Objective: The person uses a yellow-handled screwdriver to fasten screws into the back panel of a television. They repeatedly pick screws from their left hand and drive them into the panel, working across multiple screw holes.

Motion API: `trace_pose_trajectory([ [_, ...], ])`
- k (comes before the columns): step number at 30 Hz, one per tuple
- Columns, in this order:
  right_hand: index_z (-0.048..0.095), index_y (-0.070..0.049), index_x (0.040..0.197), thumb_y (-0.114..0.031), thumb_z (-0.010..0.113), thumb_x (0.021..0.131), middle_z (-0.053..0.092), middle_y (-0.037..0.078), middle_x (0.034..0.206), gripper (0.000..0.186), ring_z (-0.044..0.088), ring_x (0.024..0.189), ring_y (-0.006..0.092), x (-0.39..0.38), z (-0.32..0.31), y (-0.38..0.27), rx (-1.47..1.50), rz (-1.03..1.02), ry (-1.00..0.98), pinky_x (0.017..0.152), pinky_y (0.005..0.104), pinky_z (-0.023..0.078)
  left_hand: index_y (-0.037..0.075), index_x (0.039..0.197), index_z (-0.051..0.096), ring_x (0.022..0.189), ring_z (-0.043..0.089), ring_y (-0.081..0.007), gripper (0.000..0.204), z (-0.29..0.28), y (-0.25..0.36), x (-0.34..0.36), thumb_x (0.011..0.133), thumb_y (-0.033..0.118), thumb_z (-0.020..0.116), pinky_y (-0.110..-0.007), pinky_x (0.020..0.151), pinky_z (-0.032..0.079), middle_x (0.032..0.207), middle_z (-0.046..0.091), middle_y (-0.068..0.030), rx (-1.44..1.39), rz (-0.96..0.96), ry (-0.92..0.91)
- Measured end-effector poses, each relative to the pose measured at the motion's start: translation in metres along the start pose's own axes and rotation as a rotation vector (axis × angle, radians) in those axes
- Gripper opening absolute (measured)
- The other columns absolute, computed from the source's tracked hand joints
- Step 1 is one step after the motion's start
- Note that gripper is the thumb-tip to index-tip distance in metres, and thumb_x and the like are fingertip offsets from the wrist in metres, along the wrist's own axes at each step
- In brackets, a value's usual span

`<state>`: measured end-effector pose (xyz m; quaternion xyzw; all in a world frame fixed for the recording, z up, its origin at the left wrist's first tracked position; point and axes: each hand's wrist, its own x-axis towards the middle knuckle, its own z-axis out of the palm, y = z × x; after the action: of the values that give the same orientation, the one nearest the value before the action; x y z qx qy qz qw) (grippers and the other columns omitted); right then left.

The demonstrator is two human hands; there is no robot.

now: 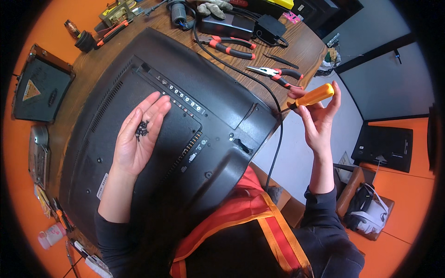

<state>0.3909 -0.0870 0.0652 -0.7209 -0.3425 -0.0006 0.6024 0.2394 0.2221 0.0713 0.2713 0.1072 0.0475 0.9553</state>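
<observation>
A black flat-screen set [181,139] lies with its back upward, showing vents and a row of ports. Over it, my left hand [139,136] is cupped palm up, holding several small black screws [142,130] under half-curled fingers. My right hand [315,120] grips a yellow-handled screwdriver [315,95] just off the set's right corner; its shaft points left toward that corner, and I cannot tell whether the tip touches it. A black cable [281,139] runs past that corner and down beside the set.
The wooden table [306,48] carries pliers [232,51], long-nose pliers [269,72], tweezers [280,60], a black adapter [269,30] and gloves [208,9] along the back. Metal cases [39,88] and tools stand left. At right are another dark screen [380,146] and a bag [366,213].
</observation>
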Motion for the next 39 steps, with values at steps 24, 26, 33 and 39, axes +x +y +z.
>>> trace_pose_trajectory([
  [24, 0.01, -0.018, 0.13, 0.0, 0.06, 0.076, 0.047, 0.016, 0.106, 0.075, 0.055, 0.096, 0.022, -0.002, -0.001, -0.001, -0.282, 0.0, 0.168, 0.068, 0.0305, 0.054, -0.009, 0.125, 0.028, 0.113, 0.044, -0.0271, 0.04, 0.003, 0.0, -0.001, 0.092, 0.014, 0.034, -0.029, 0.093, 0.042, 0.124, 0.038, -0.0231, 0.048, 0.004, 0.018],
  [26, 0.008, -0.02, 0.131, -0.001, 0.058, 0.078, 0.05, 0.018, 0.105, 0.075, 0.055, 0.098, 0.0245, 0.003, -0.011, -0.005, -0.229, 0.055, 0.062, 0.076, 0.0352, 0.051, -0.009, 0.125, 0.028, 0.113, 0.044, -0.0271, 0.04, 0.003, 0.0, -0.001, 0.092, 0.014, 0.033, -0.029, 0.093, 0.042, 0.124, 0.039, -0.0232, 0.035, 0.006, 0.006],
  [33, 0.017, -0.016, 0.128, 0.005, 0.059, 0.074, 0.05, 0.015, 0.104, 0.072, 0.054, 0.098, 0.0241, 0.004, -0.002, -0.009, -0.153, 0.099, 0.141, 0.077, 0.0359, 0.05, -0.009, 0.124, 0.028, 0.113, 0.044, -0.0268, 0.041, 0.002, 0.001, 0.0, 0.091, 0.014, 0.036, -0.029, 0.092, 0.042, 0.124, 0.039, -0.0232, 0.052, -0.005, 0.002],
  [39, 0.015, -0.017, 0.13, 0.003, 0.06, 0.075, 0.05, 0.017, 0.108, 0.073, 0.053, 0.1, 0.0244, 0.005, -0.003, -0.01, -0.084, 0.079, 0.149, 0.08, 0.0371, 0.048, -0.009, 0.124, 0.029, 0.112, 0.045, -0.0266, 0.041, 0.001, 0.002, 0.0, 0.091, 0.014, 0.037, -0.029, 0.092, 0.042, 0.123, 0.04, -0.0232, 0.048, -0.002, 0.0],
])
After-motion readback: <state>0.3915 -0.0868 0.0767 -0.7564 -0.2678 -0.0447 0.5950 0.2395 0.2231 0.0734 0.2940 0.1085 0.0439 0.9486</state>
